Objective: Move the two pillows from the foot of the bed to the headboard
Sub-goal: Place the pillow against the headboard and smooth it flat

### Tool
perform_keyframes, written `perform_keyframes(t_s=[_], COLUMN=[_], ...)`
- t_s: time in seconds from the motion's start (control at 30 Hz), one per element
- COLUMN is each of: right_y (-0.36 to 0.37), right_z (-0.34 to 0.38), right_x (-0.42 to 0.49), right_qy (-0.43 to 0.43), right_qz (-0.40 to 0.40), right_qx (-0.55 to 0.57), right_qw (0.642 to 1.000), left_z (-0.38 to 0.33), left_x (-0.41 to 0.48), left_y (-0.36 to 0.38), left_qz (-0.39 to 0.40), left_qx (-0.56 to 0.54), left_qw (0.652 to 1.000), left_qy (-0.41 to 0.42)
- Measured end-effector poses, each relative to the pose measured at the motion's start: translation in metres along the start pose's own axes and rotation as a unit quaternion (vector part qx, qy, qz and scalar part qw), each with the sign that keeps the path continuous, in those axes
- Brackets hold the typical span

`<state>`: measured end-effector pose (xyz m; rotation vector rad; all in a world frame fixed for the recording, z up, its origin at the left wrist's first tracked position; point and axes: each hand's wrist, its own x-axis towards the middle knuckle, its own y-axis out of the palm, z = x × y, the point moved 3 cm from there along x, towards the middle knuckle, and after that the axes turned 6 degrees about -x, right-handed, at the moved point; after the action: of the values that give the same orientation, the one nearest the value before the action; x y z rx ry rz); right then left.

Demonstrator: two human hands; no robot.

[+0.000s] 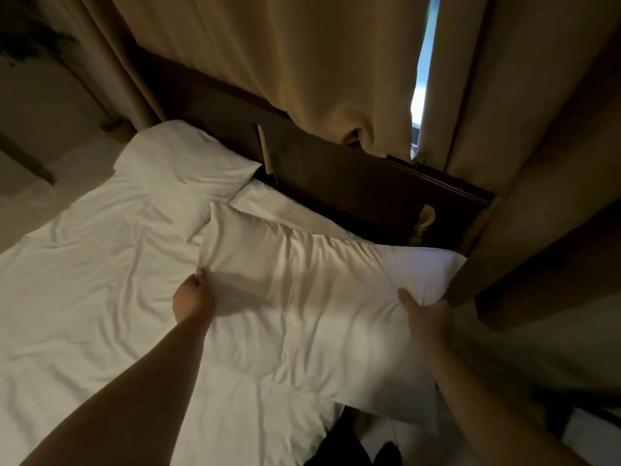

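Observation:
A white pillow (pixel 322 297) is spread across the middle of the head view, over the bed's near right corner. My left hand (pixel 193 294) pinches its left edge. On its right edge, my right hand (pixel 425 314) grips a bunched fold. A second white pillow (pixel 181 159) lies flat against the dark wooden headboard (pixel 353 183) at the upper left. The held pillow's far edge lies close to the headboard, a strip of sheet showing between them.
The bed (pixel 84 280) is covered with a rumpled white sheet. Beige curtains (pixel 302 62) hang behind the headboard, with a bright gap of window (pixel 425 65). More curtain (pixel 537 196) hangs close on the right. Dark floor shows at the bottom right.

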<state>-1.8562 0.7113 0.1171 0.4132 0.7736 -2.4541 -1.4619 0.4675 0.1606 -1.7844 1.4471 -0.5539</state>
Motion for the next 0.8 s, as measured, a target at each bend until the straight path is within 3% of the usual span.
perform_keyframes(t_s=[0.4,0.8], right_y=[0.120,0.194], right_z=[0.024,0.015], right_x=[0.103,0.178], right_qy=[0.025,0.060], right_qz=[-0.112,-0.160], right_qx=[-0.013,0.003], right_qw=[0.993,0.985], left_z=[-0.068,-0.091], left_x=[0.205,0.324], left_y=[0.145,0.244], left_qz=[0.053,0.066], left_qx=[0.000,0.012], left_qw=[0.998,0.995], left_qy=[0.042,0.075])
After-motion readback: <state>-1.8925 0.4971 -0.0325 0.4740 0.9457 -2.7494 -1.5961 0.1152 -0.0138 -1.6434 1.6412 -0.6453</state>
